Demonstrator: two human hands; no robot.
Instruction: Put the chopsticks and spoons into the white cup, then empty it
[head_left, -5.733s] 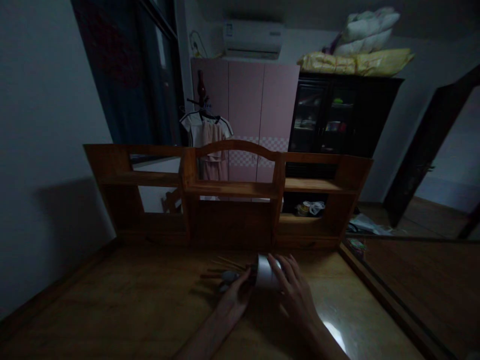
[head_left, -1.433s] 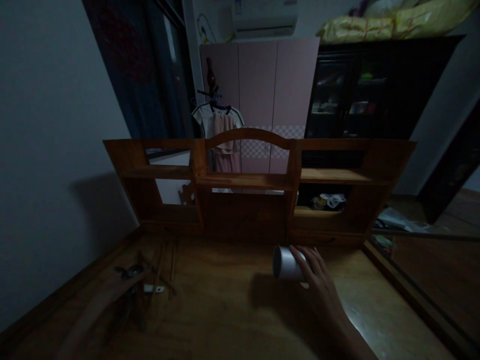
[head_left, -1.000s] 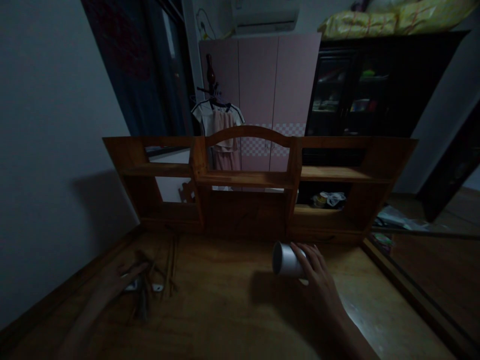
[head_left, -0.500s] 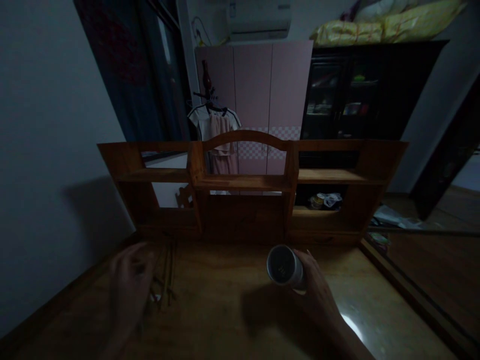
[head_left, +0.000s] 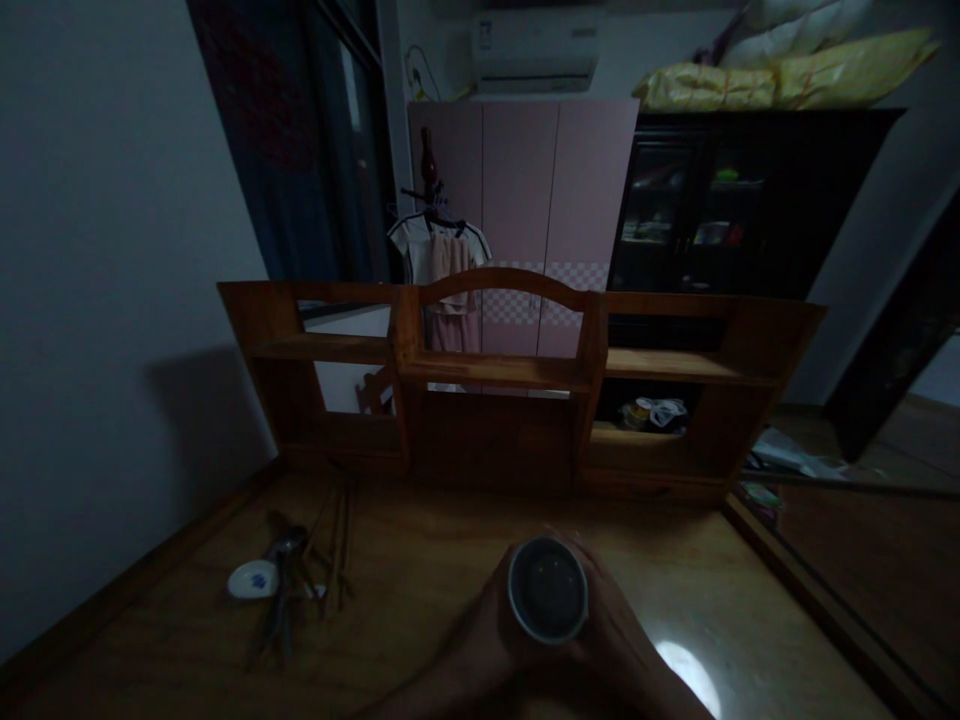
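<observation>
A white cylindrical cup is held low over the wooden desk, its open dark mouth facing the camera. My right hand wraps its right side and my left hand wraps its left side, so both are closed on it. To the left on the desk lie a white spoon, a metal spoon and several chopsticks, apart from both hands.
A wooden shelf unit stands along the desk's back edge, with small items in its lower right compartment. A grey wall lies left. Behind are a pink wardrobe, hanging clothes and a dark cabinet.
My left hand left the utensils on the left and came to the cup. The cup moved towards me and turned its mouth to the camera. A white spoon now shows among the utensils.
</observation>
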